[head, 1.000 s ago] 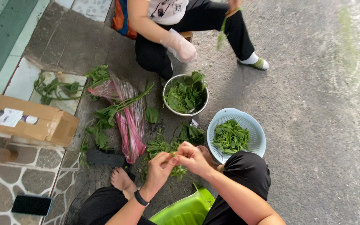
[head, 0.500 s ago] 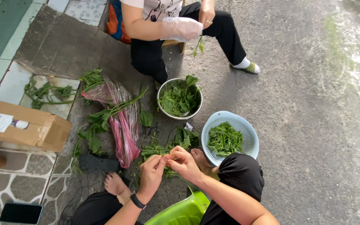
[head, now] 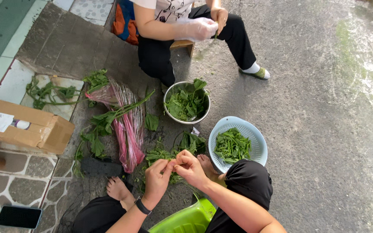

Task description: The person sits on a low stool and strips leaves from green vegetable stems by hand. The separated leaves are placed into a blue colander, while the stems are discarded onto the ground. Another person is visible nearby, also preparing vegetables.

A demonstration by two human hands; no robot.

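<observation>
Two hands pinch a green stem above a concrete floor strewn with leafy greens.
Left hand (head: 157, 176) and right hand (head: 189, 167) – fingers closed on the stem (head: 172, 164) – meet just left of the pale blue colander (head: 257, 142); beyond it, a metal bowl (head: 168, 96), patterned paving further left.

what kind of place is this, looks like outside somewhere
Probably an outdoor spot beside a house, such as a yard or doorstep, used for preparing vegetables. The ground is bare concrete edged with stone paving, and leafy greens lie loose on it beside a metal bowl and a blue colander.
</observation>
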